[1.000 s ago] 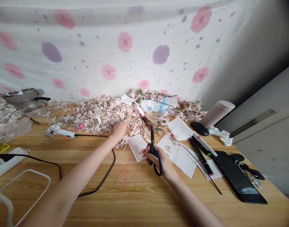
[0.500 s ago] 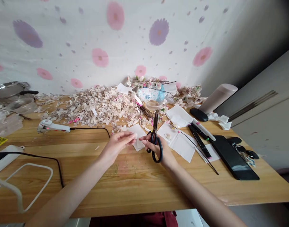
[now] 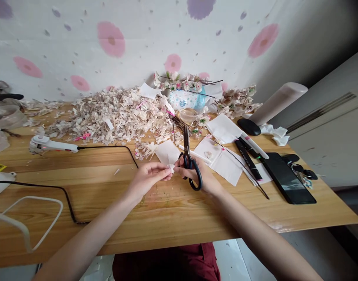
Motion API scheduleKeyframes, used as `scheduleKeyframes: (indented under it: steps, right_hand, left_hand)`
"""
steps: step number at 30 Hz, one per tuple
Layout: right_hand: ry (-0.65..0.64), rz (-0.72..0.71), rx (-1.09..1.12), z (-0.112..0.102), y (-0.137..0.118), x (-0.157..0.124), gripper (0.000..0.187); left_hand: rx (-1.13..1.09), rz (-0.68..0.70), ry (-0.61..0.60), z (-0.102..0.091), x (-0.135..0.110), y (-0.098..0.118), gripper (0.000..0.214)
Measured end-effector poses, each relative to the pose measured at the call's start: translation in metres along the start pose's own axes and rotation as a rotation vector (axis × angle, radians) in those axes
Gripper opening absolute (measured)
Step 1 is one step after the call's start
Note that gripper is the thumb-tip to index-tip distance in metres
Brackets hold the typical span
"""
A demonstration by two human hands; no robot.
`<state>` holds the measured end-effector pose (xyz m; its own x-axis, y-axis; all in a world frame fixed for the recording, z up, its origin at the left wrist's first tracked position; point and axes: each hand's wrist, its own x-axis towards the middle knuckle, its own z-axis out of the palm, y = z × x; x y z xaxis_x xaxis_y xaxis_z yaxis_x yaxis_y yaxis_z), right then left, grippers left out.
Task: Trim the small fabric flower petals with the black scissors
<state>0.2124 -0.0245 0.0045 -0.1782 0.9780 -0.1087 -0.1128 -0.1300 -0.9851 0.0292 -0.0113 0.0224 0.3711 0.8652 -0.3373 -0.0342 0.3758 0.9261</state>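
My left hand [image 3: 151,177] is closed, its thumb and fingertips pinching a small white piece of paper [image 3: 171,168]. Black-handled scissors [image 3: 190,162] hang in my right hand [image 3: 200,173], blades up and away from me. The right thumb and forefinger meet the white piece at its right side, close to the left fingertips. Just beyond the hands lies a white paper sheet [image 3: 167,152]. Right of the scissors, another paper sheet [image 3: 203,150] bears a small pale petal-like piece [image 3: 208,154].
A heap of paper scraps [image 3: 117,113] spreads along the back. Flowered twigs [image 3: 181,84] rest on a wipes pack [image 3: 184,99]. A corded white glue gun [image 3: 51,145] lies left. Black markers [image 3: 249,160], a thin stem [image 3: 246,173] and a phone [image 3: 290,177] are at right.
The right fingertips have come to the small white piece in the left hand. The scissors have tilted slightly left. The camera view has shifted downward.
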Motion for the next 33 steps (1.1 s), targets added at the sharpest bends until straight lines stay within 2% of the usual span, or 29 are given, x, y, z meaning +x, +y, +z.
scheduleKeyframes:
  steps: [4, 7, 10, 14, 18, 24, 29, 33]
  right_hand:
    - [-0.033, 0.004, -0.147, -0.001, -0.006, -0.001, 0.036]
    - [-0.010, -0.010, -0.153, 0.001, -0.009, -0.002, 0.040]
    - [-0.015, -0.081, -0.106, 0.004, -0.004, -0.004, 0.046]
    - [-0.175, -0.161, -0.099, 0.008, 0.003, -0.014, 0.063]
    - [-0.272, -0.129, -0.376, 0.016, 0.002, -0.029, 0.060]
    - [-0.283, 0.048, -0.403, 0.029, -0.004, -0.040, 0.060]
    - [-0.320, 0.003, -0.507, 0.031, -0.008, -0.044, 0.063]
    - [-0.325, -0.028, -0.501, 0.032, -0.006, -0.046, 0.063]
  left_hand:
    - [0.106, 0.046, -0.038, -0.003, 0.002, -0.002, 0.024]
    - [0.118, 0.066, -0.027, -0.005, 0.002, -0.003, 0.022]
    - [0.006, 0.058, 0.059, -0.006, 0.001, -0.003, 0.023]
    - [-0.283, 0.100, 0.207, -0.005, 0.001, -0.002, 0.026]
    - [-0.468, 0.158, 0.251, -0.003, 0.002, -0.004, 0.025]
    - [-0.504, 0.231, 0.272, 0.007, -0.002, -0.011, 0.022]
    - [-0.476, 0.278, 0.293, 0.012, -0.008, -0.013, 0.018]
    - [-0.508, 0.269, 0.272, 0.014, -0.012, -0.010, 0.016]
